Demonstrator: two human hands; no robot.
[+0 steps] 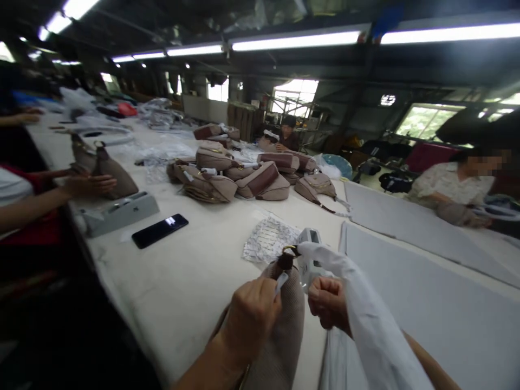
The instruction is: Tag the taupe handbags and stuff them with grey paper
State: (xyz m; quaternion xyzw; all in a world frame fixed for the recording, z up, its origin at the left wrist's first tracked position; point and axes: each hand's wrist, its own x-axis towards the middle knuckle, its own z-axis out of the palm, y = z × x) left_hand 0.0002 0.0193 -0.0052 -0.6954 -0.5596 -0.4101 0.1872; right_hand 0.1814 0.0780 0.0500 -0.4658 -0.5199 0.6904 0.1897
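A taupe woven handbag (290, 319) with a dark brown tab and a gold ring at its top stands in front of me. From the ring, a strap wrapped in white covering (361, 292) arches over to the right. My left hand (255, 314) is closed at the bag's upper side, with a small white strip (281, 280) sticking out from its fingers. Behind the wrapped strap, my right hand (331, 303) is closed, its fingertips pinched together; what they hold, if anything, is hidden. Just beyond it stands a grey tape dispenser (309, 238), partly covered.
A pile of similar handbags (260, 181) lies mid-table. A phone (160, 230) and another tape dispenser (125, 213) are left, beside a co-worker's hands (91, 184) on a bag. Crinkled plastic (268, 238) lies ahead; grey sheets (414, 292) cover the right. Another person (455, 184) works there.
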